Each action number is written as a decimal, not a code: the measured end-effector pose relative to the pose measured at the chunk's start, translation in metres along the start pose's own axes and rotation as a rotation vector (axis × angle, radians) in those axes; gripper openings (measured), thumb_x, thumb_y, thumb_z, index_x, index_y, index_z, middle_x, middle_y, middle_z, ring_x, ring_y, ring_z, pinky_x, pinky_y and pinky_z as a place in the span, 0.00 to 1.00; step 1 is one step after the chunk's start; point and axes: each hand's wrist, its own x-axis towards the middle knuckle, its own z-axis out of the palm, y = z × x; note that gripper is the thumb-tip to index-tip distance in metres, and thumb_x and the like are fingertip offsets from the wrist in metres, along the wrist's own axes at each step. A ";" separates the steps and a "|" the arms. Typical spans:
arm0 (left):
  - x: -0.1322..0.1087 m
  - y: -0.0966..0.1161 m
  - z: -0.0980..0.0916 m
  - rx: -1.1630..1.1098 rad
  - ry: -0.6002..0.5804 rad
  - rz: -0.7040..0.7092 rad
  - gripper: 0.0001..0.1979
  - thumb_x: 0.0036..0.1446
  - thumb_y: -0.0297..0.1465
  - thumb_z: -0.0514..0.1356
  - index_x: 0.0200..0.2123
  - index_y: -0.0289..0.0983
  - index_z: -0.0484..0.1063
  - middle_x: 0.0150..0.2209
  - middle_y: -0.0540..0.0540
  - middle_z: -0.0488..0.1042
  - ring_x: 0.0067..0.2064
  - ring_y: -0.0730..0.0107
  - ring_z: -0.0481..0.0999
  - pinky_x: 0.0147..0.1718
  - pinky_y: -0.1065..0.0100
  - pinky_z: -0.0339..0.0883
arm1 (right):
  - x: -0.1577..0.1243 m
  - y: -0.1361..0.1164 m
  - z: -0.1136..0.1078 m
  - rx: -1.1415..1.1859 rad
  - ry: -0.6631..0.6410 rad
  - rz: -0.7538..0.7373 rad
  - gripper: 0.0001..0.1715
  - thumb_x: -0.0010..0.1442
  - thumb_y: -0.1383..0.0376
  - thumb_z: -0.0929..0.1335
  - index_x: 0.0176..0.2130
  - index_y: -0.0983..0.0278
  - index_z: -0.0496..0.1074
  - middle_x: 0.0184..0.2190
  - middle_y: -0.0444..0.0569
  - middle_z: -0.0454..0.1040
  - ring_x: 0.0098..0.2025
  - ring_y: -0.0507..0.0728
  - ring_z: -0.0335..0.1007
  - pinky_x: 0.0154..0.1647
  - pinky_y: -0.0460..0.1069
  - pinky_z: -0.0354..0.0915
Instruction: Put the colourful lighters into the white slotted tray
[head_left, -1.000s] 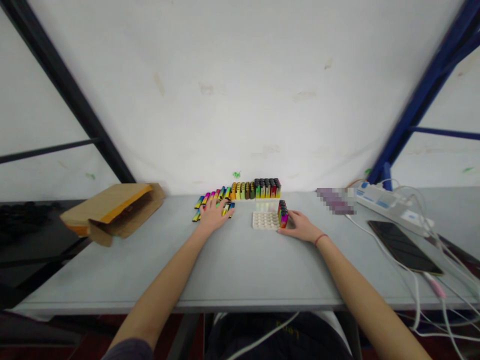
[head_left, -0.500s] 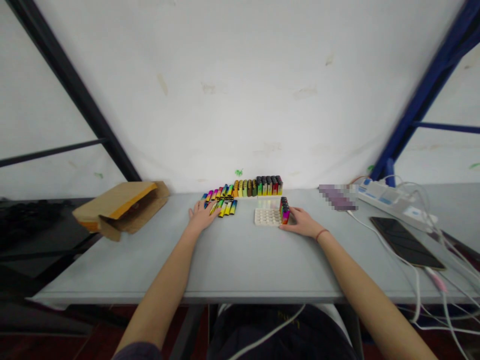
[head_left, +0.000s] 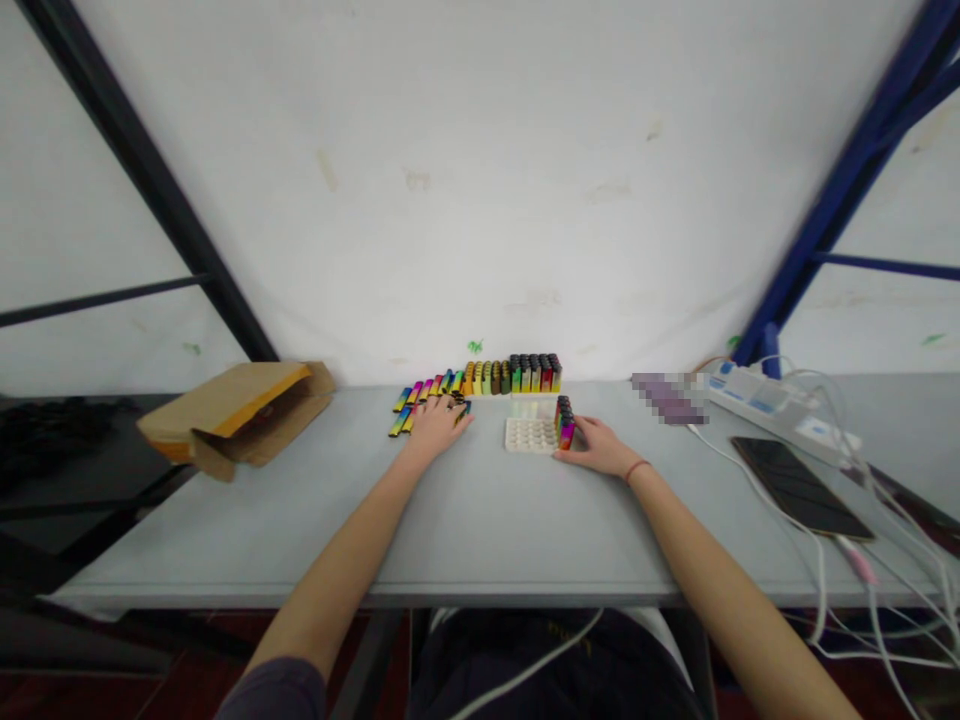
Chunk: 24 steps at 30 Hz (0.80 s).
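White wall (head_left: 480,180) fills the view behind a long grey table (head_left: 480,530), framed by a black metal upright (head_left: 142,180) and a blue metal upright (head_left: 847,190). On the tabletop, well left of the hands, sits an open cardboard box (head_left: 240,415); well right lie a smartphone (head_left: 799,488), a power strip (head_left: 765,405) and a pixelated, unreadable object (head_left: 667,398). Along the back stands a row of upright disposable lighters (head_left: 510,377), colourful and close together. Nearer, the left hand (head_left: 439,428) lies palm down with its fingers spread over loose lighters (head_left: 401,417), touching them; any hold on them cannot be told. The right hand (head_left: 592,447) has its fingers against a small upright stack of lighters (head_left: 565,425), though whether it grips them cannot be told. That stack stands at the right edge of a white dimpled tray (head_left: 531,435), between the hands. A broad strip of tabletop separates both hands from the table's front edge.
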 end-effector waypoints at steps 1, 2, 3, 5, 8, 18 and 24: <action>0.000 0.008 -0.002 0.025 0.000 -0.003 0.22 0.68 0.42 0.49 0.56 0.42 0.75 0.57 0.37 0.72 0.59 0.47 0.66 0.55 0.48 0.61 | 0.000 -0.001 0.000 -0.004 -0.007 0.001 0.45 0.52 0.45 0.74 0.59 0.68 0.69 0.57 0.66 0.74 0.60 0.73 0.69 0.62 0.65 0.65; 0.000 0.016 -0.004 0.044 0.003 0.002 0.22 0.68 0.40 0.49 0.55 0.39 0.76 0.56 0.35 0.72 0.58 0.46 0.67 0.54 0.48 0.62 | 0.000 -0.001 -0.001 -0.010 -0.015 0.001 0.45 0.52 0.44 0.73 0.59 0.68 0.69 0.57 0.66 0.74 0.60 0.73 0.69 0.62 0.65 0.64; 0.000 0.022 -0.006 0.055 0.006 0.013 0.21 0.68 0.39 0.49 0.53 0.38 0.76 0.55 0.34 0.73 0.58 0.46 0.67 0.53 0.48 0.62 | 0.000 -0.001 -0.001 -0.016 -0.023 0.000 0.46 0.52 0.44 0.73 0.60 0.69 0.68 0.57 0.66 0.74 0.60 0.72 0.69 0.62 0.64 0.64; -0.002 0.033 -0.008 0.058 -0.002 0.031 0.19 0.67 0.39 0.51 0.51 0.38 0.77 0.53 0.33 0.75 0.57 0.45 0.67 0.52 0.48 0.61 | 0.000 -0.002 -0.001 -0.025 -0.030 -0.003 0.46 0.53 0.44 0.73 0.60 0.68 0.68 0.57 0.65 0.74 0.60 0.72 0.69 0.62 0.64 0.64; -0.002 0.043 -0.010 0.039 -0.042 0.027 0.17 0.66 0.38 0.53 0.49 0.37 0.77 0.49 0.33 0.78 0.57 0.45 0.68 0.53 0.46 0.61 | 0.000 -0.001 -0.001 -0.020 -0.026 0.000 0.45 0.52 0.44 0.73 0.60 0.67 0.68 0.57 0.64 0.75 0.60 0.72 0.69 0.62 0.64 0.64; 0.035 0.068 -0.013 -1.415 -0.039 -0.491 0.15 0.68 0.34 0.47 0.41 0.35 0.72 0.34 0.46 0.74 0.23 0.78 0.69 0.23 0.73 0.65 | 0.000 -0.005 -0.004 -0.006 -0.049 0.007 0.44 0.53 0.46 0.74 0.59 0.70 0.69 0.56 0.66 0.75 0.59 0.72 0.69 0.60 0.64 0.65; 0.021 0.078 -0.010 -1.759 -0.015 -0.452 0.23 0.66 0.51 0.52 0.36 0.36 0.69 0.23 0.55 0.63 0.15 0.85 0.54 0.15 0.78 0.46 | 0.000 -0.001 -0.003 0.000 -0.020 -0.002 0.45 0.52 0.45 0.74 0.60 0.67 0.69 0.56 0.64 0.75 0.59 0.72 0.69 0.60 0.64 0.65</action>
